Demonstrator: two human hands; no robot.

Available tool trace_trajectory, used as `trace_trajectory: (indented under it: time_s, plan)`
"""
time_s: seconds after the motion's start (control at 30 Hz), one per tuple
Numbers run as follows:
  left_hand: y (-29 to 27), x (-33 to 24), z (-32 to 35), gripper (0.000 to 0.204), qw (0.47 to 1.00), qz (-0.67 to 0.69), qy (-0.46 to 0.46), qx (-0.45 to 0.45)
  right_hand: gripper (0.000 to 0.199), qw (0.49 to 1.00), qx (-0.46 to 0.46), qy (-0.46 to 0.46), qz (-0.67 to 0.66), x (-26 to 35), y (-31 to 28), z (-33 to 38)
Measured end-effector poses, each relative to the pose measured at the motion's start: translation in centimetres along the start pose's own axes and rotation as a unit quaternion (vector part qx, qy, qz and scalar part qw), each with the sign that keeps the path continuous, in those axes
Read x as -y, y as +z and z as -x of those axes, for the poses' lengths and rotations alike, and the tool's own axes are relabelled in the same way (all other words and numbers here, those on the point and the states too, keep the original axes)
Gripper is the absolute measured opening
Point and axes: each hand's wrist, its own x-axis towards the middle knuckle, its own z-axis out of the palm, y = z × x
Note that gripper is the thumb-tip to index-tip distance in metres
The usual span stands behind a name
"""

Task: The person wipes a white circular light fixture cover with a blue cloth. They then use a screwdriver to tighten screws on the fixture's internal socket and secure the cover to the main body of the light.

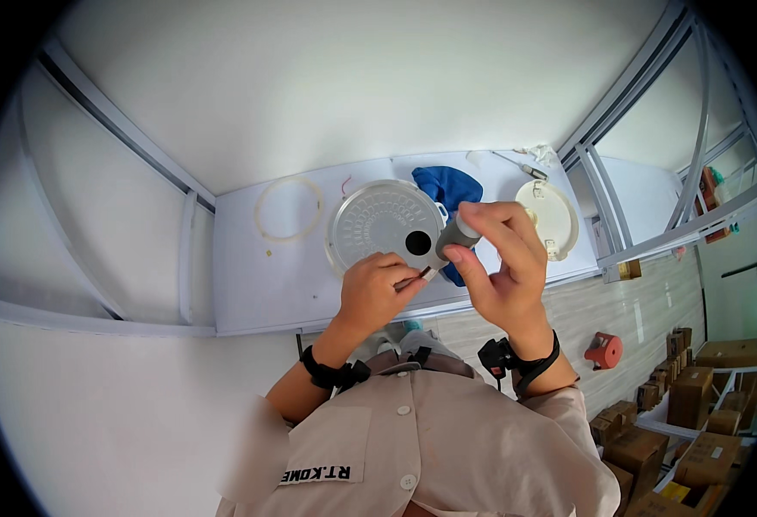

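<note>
Two hands raised above round metal inner lid [378, 226]. Right hand [501, 267] fingers grasping grey cylindrical part [458, 235]; left hand [377, 290] pinching small thin piece [422, 277], just below cylinder.

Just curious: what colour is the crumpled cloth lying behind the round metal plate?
Blue. The crumpled cloth shows best in the head view.

On the worktop [249, 284] a ring [288, 208] is lying left of the round plate [378, 220]; a cloth [447, 185] and a lid [551, 217] are sitting to its right.
</note>
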Motion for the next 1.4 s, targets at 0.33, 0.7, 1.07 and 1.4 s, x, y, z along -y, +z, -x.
trace_trajectory:
  time_s: [0.33, 0.7, 1.07, 1.4]
  plan:
    - [-0.1, -0.1, -0.1, 0.009, 1.0, 0.004, -0.004, 0.001, 0.042, 0.999, -0.046, 0.005, -0.013, -0.3, 0.4, 0.4]
    - [0.0, -0.1, -0.1, 0.009, 1.0, -0.005, -0.006, 0.001, 0.044, 0.998, -0.044, 0.015, -0.04, 0.3, 0.9, 0.8]
    - [0.0, -0.1, -0.2, 0.01, 1.0, 0.001, 0.001, -0.003, 0.052, 0.985, -0.083, 0.067, -0.138, 0.3, 1.9, 0.8]
    - [-0.2, -0.1, -0.2, 0.011, 1.0, -0.018, 0.007, 0.0, 0.053, 0.998, -0.017, 0.009, -0.064, -0.3, 1.1, 0.7]
